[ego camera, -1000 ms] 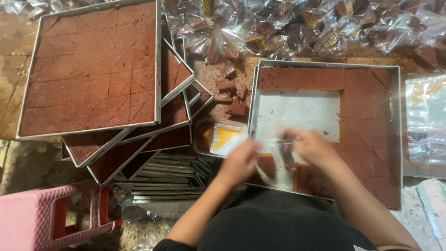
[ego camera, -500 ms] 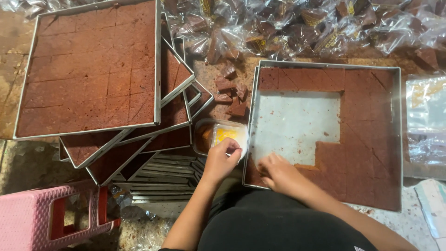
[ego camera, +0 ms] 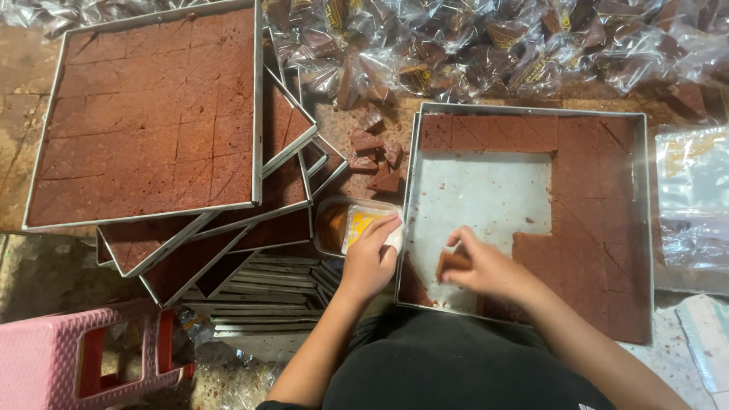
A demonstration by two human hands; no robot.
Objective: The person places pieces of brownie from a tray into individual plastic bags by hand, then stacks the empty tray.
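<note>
A square metal tray in front of me holds brown cake cut into squares, with a bare patch in its middle and left part. My right hand is inside the tray near its front edge, fingers closed around one brown cake piece. My left hand rests just left of the tray, fingertips on a clear plastic wrapper with yellow print lying on a small container.
A stack of tilted trays full of cut cake sits at left. Several wrapped cake pieces are piled along the back. Loose cake scraps lie between the trays. A pink stool stands front left; plastic bags lie at right.
Both hands were together over the tray's front edge. The left hand then moved left to the wrapper; the right hand has closed on a cake piece in the tray.
</note>
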